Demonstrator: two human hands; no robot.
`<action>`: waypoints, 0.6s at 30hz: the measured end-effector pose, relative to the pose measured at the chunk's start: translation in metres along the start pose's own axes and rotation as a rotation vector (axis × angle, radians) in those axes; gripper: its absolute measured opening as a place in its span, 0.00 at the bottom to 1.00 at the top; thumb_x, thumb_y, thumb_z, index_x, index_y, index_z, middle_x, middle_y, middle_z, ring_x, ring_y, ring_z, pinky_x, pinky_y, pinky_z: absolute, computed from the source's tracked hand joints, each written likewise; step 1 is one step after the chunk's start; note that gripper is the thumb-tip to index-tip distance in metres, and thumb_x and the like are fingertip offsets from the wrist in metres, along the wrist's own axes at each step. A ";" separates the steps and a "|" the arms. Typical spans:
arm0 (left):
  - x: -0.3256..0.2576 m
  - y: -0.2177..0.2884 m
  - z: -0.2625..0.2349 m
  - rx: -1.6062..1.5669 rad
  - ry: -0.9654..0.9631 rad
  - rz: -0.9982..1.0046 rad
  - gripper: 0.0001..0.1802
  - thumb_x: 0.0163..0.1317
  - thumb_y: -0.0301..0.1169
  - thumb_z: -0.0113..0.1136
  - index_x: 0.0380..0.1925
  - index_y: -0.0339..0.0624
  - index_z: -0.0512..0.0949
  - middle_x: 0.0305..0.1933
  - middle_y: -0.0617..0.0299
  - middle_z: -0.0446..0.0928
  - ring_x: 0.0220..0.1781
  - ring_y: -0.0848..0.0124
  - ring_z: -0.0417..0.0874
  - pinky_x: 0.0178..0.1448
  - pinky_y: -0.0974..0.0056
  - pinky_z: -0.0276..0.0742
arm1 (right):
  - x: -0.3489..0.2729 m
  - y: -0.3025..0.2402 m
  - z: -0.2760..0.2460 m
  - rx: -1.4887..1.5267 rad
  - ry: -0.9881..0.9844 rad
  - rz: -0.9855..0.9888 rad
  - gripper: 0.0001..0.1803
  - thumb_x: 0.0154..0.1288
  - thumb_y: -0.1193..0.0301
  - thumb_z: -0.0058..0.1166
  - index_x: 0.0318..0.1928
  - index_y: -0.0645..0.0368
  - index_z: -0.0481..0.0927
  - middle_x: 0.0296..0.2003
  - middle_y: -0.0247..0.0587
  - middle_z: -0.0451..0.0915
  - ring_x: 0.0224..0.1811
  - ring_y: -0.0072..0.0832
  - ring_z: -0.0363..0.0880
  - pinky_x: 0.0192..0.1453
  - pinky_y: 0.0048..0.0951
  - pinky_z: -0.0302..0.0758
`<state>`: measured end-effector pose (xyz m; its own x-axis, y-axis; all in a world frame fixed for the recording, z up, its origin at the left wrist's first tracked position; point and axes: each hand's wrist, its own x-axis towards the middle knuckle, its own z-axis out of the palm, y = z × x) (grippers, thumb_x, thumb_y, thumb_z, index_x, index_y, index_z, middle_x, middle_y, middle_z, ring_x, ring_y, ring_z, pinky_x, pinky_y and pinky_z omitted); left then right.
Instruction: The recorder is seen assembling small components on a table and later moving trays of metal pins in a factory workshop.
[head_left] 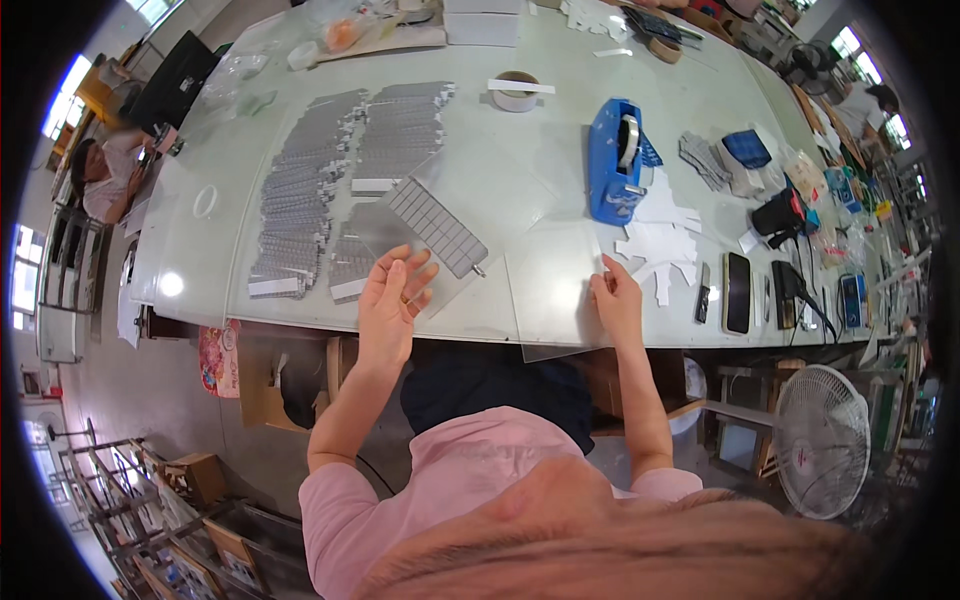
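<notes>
A grey panel marked with a grid of rectangles lies tilted on the table, with a small metal piece at its near right corner. Clear film seems to lie around it. My left hand is just on the near side of the panel, palm turned inward, fingers apart and curled, with nothing visible in it. My right hand pinches the right edge of a clear plastic sheet, whose near corner hangs past the table edge. The fingertips' exact grip is hard to make out.
Rows of stacked grey strips lie at the left. A blue tape dispenser stands beyond my right hand, near white paper cutouts. A tape roll sits far centre. A phone lies right; a fan stands below.
</notes>
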<state>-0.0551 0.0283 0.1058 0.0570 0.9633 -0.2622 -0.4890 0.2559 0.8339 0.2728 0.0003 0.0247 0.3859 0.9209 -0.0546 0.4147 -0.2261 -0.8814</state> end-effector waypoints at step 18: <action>-0.015 -0.099 0.082 -0.131 -0.009 -0.039 0.14 0.75 0.34 0.49 0.57 0.46 0.65 0.59 0.55 0.74 0.58 0.66 0.79 0.53 0.63 0.79 | 0.007 -0.034 0.003 0.606 -0.079 0.099 0.20 0.75 0.65 0.42 0.57 0.63 0.76 0.53 0.48 0.79 0.50 0.34 0.81 0.45 0.32 0.76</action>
<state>0.0641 -0.0053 0.0668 0.0853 0.9536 -0.2886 -0.5957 0.2810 0.7524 0.2589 0.0149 0.0527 0.3270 0.9307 -0.1637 -0.1708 -0.1122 -0.9789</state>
